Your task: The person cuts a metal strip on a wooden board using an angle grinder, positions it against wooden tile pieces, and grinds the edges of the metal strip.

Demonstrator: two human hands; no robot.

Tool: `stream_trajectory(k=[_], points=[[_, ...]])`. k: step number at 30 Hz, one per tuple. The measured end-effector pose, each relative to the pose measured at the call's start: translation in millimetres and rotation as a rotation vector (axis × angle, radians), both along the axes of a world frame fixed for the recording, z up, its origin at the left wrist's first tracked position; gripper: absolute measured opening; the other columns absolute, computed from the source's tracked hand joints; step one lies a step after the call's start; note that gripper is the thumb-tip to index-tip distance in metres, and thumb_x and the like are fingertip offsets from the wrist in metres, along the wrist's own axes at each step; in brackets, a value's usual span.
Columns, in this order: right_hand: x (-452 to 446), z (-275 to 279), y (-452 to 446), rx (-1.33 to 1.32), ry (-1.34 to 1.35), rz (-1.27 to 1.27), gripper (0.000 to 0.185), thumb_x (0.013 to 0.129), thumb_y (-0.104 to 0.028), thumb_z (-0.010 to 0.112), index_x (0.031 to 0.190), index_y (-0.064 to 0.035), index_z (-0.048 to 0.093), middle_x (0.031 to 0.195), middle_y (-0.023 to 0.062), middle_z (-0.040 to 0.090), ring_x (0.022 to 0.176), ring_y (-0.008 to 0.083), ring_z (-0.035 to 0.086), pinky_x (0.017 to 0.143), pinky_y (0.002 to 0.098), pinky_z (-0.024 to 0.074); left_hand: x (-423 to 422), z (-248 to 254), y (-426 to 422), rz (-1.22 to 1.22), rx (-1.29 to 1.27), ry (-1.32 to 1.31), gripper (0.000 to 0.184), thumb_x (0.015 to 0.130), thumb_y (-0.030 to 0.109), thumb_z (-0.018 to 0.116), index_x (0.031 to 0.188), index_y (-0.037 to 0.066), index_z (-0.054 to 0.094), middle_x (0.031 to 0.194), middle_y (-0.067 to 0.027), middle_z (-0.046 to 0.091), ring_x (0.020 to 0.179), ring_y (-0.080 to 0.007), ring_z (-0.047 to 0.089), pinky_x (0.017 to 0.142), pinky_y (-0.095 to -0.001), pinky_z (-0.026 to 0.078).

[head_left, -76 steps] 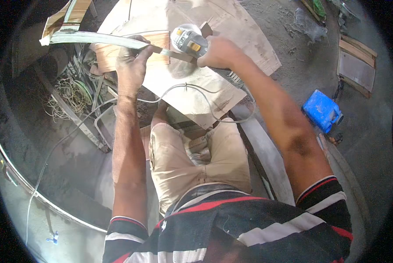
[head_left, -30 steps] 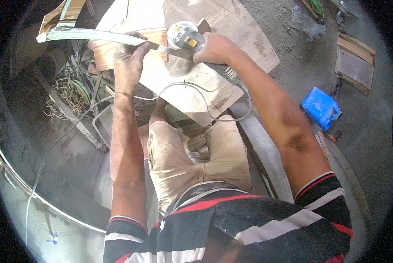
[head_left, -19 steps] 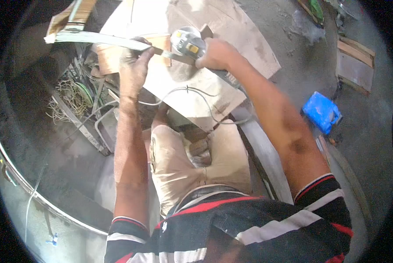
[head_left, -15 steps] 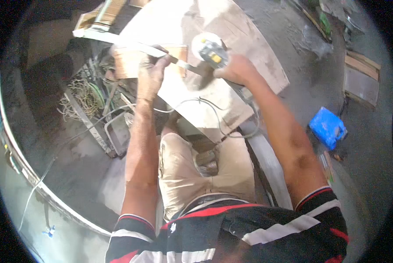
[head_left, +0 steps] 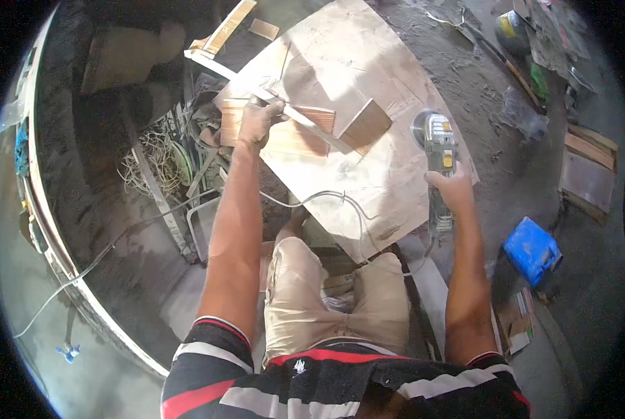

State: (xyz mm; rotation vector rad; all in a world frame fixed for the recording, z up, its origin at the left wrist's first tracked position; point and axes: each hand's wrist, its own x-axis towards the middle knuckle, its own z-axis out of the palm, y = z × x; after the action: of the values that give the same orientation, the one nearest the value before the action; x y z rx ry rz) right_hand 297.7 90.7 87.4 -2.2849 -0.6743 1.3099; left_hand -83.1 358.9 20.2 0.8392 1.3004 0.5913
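Note:
My left hand [head_left: 260,122] grips a long pale strip [head_left: 312,127] near its middle. At its far upper-left end the strip meets a wood-grained piece [head_left: 230,28]. Beneath the strip, a wood-grained panel [head_left: 295,137] lies on the large pale board [head_left: 389,185]. A small brown square piece [head_left: 367,127] sits by the strip's lower right end. Over the board's right edge, my right hand [head_left: 453,183] is closed around an angle grinder [head_left: 439,150], its disc pointing up and left, apart from the strip.
A grey cable [head_left: 300,203] crosses in front of the board. Tangled cord [head_left: 152,164] and scrap lie at left. On the right are a blue jug [head_left: 531,250] and a wood-edged panel [head_left: 588,174]. A bucket-like container [head_left: 512,31] stands at upper right.
The grinder has moved right and down, away from the strip, and turned more upright. My left hand still holds the strip. The view has shifted, showing more of the brown square piece.

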Motion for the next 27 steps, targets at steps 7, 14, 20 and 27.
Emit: stream_trajectory(k=[7, 14, 20, 27], points=[[-1.2, -19.3, -48.5, -0.025, -0.052, -0.125, 0.041, 0.076, -0.021, 0.082, 0.108, 0.0006, 0.068, 0.094, 0.0113, 0.074, 0.081, 0.0217, 0.07, 0.077, 0.0378, 0.0557, -30.0, -51.3, -2.9, 0.065, -0.143, -0.08, 0.029, 0.093, -0.004, 0.068, 0.116, 0.005, 0.054, 0.103, -0.0096, 0.065, 0.088, -0.024, 0.072, 0.074, -0.0385, 0.067], [1.6, -34.1, -69.7, -0.014, -0.032, -0.22, 0.035, 0.079, -0.017, 0.079, 0.108, 0.0008, 0.07, 0.09, 0.0051, 0.071, 0.077, 0.0151, 0.067, 0.072, 0.0326, 0.054, -31.7, -97.1, -32.9, 0.169, -0.238, -0.115, 0.028, 0.094, -0.004, 0.067, 0.117, 0.003, 0.053, 0.104, -0.0111, 0.066, 0.092, -0.0256, 0.073, 0.069, -0.0363, 0.068], [8.6, -43.5, -77.3, -0.047, -0.029, -0.253, 0.032, 0.082, -0.016, 0.077, 0.108, 0.001, 0.069, 0.091, 0.0043, 0.072, 0.077, 0.0146, 0.067, 0.072, 0.0324, 0.0542, 20.0, -112.8, -55.8, 0.216, -0.284, -0.184, 0.026, 0.093, -0.004, 0.068, 0.113, 0.006, 0.055, 0.1, -0.0089, 0.066, 0.09, -0.0231, 0.073, 0.064, -0.0338, 0.067], [11.7, -41.6, -82.7, -0.05, 0.055, -0.392, 0.04, 0.079, -0.015, 0.082, 0.113, 0.0001, 0.067, 0.098, 0.0072, 0.072, 0.085, 0.0174, 0.068, 0.08, 0.0345, 0.0548, 90.7, -149.3, -76.2, 0.185, -0.341, -0.204, 0.025, 0.089, -0.003, 0.07, 0.109, 0.003, 0.057, 0.098, -0.0102, 0.068, 0.083, -0.0216, 0.072, 0.06, -0.0321, 0.064]])
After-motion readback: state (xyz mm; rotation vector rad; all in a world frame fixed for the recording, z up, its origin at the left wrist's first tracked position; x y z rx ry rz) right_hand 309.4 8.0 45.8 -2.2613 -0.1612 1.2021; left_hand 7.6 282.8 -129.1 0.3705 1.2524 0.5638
